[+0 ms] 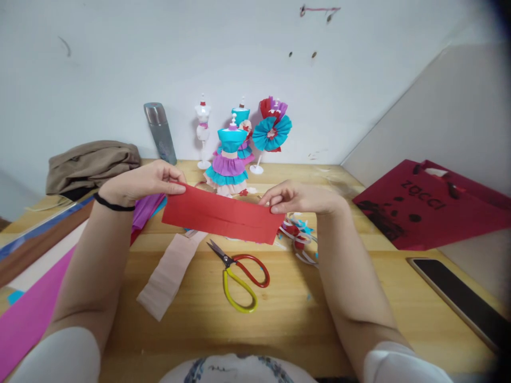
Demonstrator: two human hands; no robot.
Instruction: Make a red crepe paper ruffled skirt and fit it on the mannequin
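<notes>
A strip of red crepe paper point(221, 215) is stretched between my two hands, raised above the table. My left hand point(157, 178) pinches its upper left corner between thumb and fingers. At the upper right corner, my right hand point(289, 198) grips the paper the same way. Below the strip lie scissors point(227, 261) with one red and one yellow handle, blades slightly apart. A pale pink paper strip point(171, 276) rests on the table to their left. Behind the red paper stands a small dress form point(231, 154) in a ruffled blue, purple and pink paper dress.
More dress forms point(203, 130) and a grey flask point(160, 133) line the wall. Paper scraps point(301, 234) lie near my right wrist. Coloured paper sheets point(43, 287) and a brown cloth point(93, 162) are at left. A red bag point(435, 207) and a phone point(459, 298) are at right.
</notes>
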